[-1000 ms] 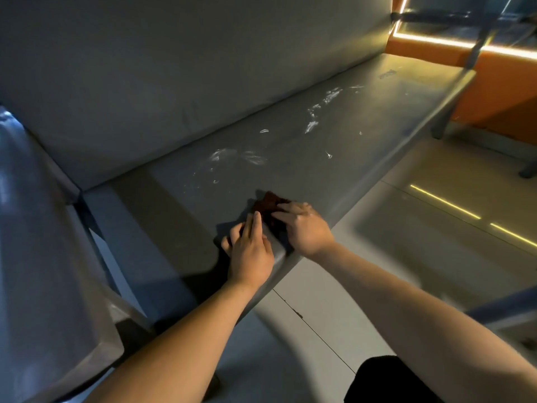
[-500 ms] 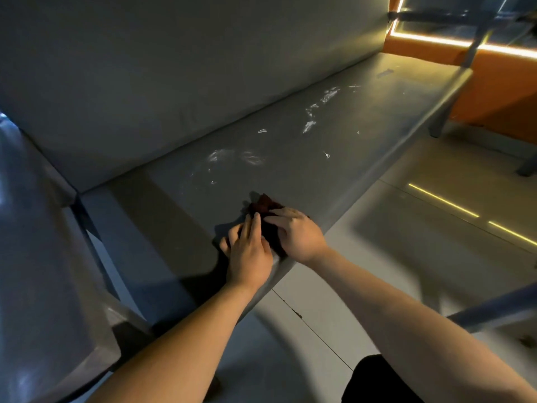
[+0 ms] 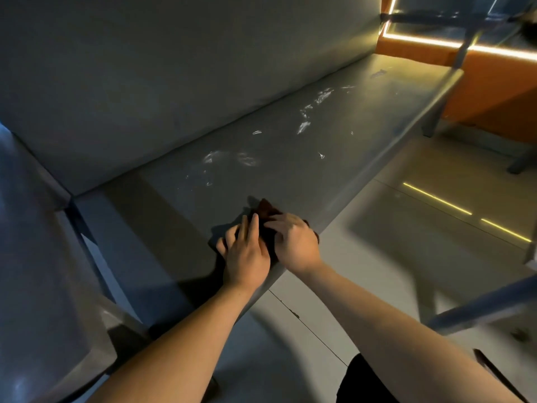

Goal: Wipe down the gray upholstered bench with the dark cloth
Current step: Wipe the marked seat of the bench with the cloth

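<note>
Where my hands meet: both press on the dark cloth (image 3: 266, 219) at the front edge of the gray bench (image 3: 334, 146) seat.
My left hand (image 3: 247, 251): flat, fingers stretched forward, palm down over the cloth's left part; it presses rather than grips.
My right hand (image 3: 293, 242): fingers curled over the cloth's right part, just beside my left hand; I cannot tell if it pinches the fabric or only pushes on it.
Cloth position: under and between both hands, one corner poking out beyond my fingertips toward the backrest (image 3: 174, 77).
Cloth look: dark, reddish-brown where light catches it, bunched and crumpled.
Bench look: smooth gray upholstery with whitish smears (image 3: 305, 123) scattered across the seat, well apart from the cloth.
Floor (image 3: 406, 228): pale, with glowing yellow strips.
</note>
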`<state>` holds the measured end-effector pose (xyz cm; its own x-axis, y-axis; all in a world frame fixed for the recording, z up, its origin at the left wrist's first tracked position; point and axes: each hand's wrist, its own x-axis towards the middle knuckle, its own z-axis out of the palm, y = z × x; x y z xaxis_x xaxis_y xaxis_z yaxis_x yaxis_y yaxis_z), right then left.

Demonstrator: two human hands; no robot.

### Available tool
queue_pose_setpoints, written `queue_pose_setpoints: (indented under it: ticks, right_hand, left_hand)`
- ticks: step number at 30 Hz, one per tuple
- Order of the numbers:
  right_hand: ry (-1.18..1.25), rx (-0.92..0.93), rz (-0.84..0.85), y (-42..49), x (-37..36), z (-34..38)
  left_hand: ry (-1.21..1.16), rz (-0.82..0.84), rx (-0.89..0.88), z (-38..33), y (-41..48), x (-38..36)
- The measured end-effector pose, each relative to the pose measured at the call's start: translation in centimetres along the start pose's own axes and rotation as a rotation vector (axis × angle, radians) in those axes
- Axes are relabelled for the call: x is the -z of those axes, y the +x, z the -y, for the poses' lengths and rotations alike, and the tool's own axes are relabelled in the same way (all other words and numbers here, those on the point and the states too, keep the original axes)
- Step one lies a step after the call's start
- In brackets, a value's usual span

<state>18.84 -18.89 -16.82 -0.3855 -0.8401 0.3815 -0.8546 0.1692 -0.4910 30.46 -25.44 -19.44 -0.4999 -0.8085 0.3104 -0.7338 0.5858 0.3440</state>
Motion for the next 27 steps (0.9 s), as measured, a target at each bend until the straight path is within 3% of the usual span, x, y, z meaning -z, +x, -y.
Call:
queue_pose_setpoints:
  ticks: [3, 5, 10, 12, 18, 22, 25, 27]
  right_hand:
    - [-0.069, 0.106, 0.046, -0.1, 0.7, -1.8]
    - [-0.114, 0.084, -0.006, 0.6, 1.4, -4.2]
    - [-0.102, -0.323, -0.155, 0.8, 2.2, -8.2]
    - [-0.055, -0.376, -0.186, 0.8, 1.4, -6.5]
    - [0.056, -0.144, -0.093, -0.6, -0.2, -2.0]
    - [0.001, 0.035, -0.037, -2.0, 0.0, -2.3]
    - [-0.060, 0.043, -0.037, -2.0, 0.1, -3.4]
    - [-0.076, -0.069, -0.081, -1.0, 1.1, -4.7]
  left_hand:
    - [0.027, 0.020, -0.032, 0.2, 0.0, -0.1]
    - [0.046, 0.061, -0.043, 0.2, -0.1, 0.0]
    - [0.052, 0.093, -0.034, 0.1, -0.1, 0.0]
    - [0.040, 0.094, -0.024, 0.0, -0.1, -0.1]
    - [0.049, 0.066, -0.030, -0.1, 0.0, -0.1]
    - [0.054, 0.074, -0.019, -0.1, -0.1, 0.1]
    - [0.064, 0.124, -0.021, -0.2, 0.0, 0.2]
    - [0.077, 0.155, -0.021, -0.2, 0.0, 0.3]
